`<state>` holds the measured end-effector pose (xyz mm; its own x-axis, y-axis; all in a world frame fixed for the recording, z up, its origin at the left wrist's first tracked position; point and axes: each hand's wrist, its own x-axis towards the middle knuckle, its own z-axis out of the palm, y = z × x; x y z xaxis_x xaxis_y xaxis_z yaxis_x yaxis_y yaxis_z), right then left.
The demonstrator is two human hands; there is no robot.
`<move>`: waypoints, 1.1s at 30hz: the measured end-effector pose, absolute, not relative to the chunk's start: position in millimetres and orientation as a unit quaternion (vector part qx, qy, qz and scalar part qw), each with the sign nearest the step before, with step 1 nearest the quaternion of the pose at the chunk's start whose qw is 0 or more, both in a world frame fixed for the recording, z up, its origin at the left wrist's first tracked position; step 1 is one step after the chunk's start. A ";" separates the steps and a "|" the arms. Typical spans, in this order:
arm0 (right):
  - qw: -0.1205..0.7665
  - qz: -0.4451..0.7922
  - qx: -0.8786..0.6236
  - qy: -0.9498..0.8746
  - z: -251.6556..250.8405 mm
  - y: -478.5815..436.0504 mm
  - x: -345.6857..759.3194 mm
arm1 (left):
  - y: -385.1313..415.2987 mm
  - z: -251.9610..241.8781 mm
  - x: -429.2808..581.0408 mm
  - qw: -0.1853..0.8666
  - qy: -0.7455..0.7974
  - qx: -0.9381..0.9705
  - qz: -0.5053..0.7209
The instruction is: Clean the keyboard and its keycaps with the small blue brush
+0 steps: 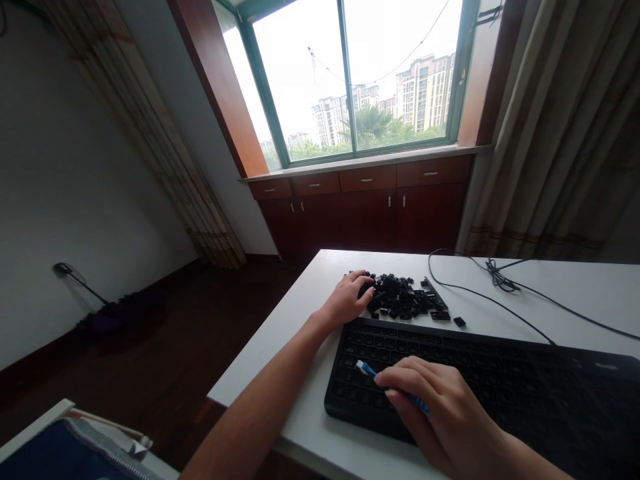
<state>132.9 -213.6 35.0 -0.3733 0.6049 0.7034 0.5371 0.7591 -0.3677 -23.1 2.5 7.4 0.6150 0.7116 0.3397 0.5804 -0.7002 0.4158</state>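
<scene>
A person's right hand point(440, 407) grips a blue brush point(369, 369), its white bristles above a black keyboard point(500, 380) at the frame's lower right, as the left hand point(350, 297) curls at a pile of black keycaps point(403, 297) right of centre on the white counter point(313, 287), any grip there unclear

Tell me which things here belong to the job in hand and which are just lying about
In the job:
blue brush, held in the right hand
black keyboard, beneath that hand
pile of black keycaps, touched by the left hand

Apparently just lying about:
bundled black cable
dark purple thing at far left, too dim to identify
blue zippered cloth item, lower left
</scene>
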 end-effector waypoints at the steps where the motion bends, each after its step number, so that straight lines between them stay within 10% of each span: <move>1: 0.445 0.044 -0.341 -0.827 35.1 -214.3 133.0 | 2.5 7.3 -23.1 0.135 0.363 0.889 0.244; 33: 0.494 0.028 -0.319 -0.808 29.6 -212.3 134.5 | 1.3 9.9 -23.5 0.127 0.365 0.890 0.241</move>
